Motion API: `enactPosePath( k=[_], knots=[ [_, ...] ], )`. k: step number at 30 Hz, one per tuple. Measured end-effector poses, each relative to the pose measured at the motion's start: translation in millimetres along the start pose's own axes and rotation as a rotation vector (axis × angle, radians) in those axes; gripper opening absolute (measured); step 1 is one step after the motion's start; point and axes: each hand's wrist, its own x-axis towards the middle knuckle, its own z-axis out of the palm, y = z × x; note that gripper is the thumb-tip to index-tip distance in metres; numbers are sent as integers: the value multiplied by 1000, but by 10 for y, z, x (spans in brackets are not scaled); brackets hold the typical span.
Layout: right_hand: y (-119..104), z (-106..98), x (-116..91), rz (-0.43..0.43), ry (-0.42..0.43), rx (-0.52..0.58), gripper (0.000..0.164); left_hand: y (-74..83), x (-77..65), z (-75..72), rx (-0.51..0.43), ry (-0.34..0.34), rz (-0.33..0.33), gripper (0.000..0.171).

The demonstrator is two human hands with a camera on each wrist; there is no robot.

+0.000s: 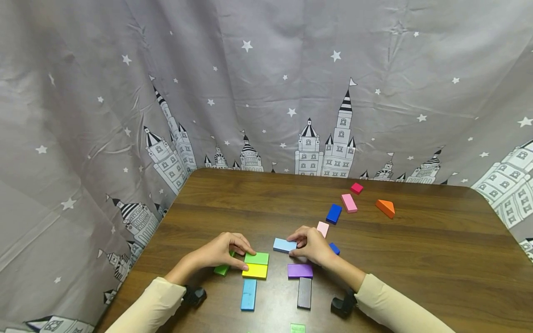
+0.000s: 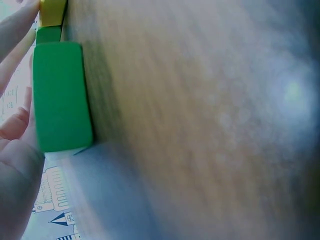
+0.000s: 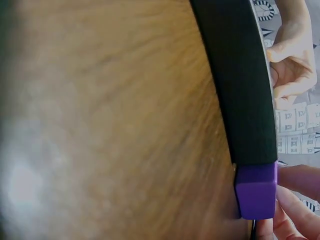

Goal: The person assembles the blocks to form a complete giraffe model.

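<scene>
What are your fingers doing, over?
Right fingers pinching light-blue block. Left fingers touching lime-green block and yellow block. Purple block close by, seemingly not blocking.

Brown wood-grain table; on it, coloured blocks, 1 orange triangle.

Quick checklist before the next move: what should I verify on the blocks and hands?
1. Right hand grips pale blue block: ok.
2. Left hand holds light green block and yellow block: ok.
3. Those two lie side by side: ok.
4. Purple block meets dark gray block: ok.
5. Pale blue block against light green block: not ok, gap between.
6. Pale blue block resting on table: cannot tell.
</scene>
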Motion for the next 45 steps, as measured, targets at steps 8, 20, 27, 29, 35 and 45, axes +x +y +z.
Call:
enactPosePath(
  k=[8,20,27,29,35,45],
  knots=[
    [-31,23,-39,5,-34,30,27,-7,5,-1,1,0,4,35],
    [-47,71,-82,18,-52,58,29,-7,-1,-4,-2,-2,2,34],
    [-51,74,-106,35,-69,78,29,-5,0,-6,3,-2,3,35],
    [-50,75,-113,41,-73,83,29,-6,2,-4,6,-3,14,35],
    [-51,73,-127,36,-88,105,30,12,3,1,4,0,24,35],
    [-62,62,-135,11,-135,132,31,43,5,3,0,4,2,34]
  ],
)
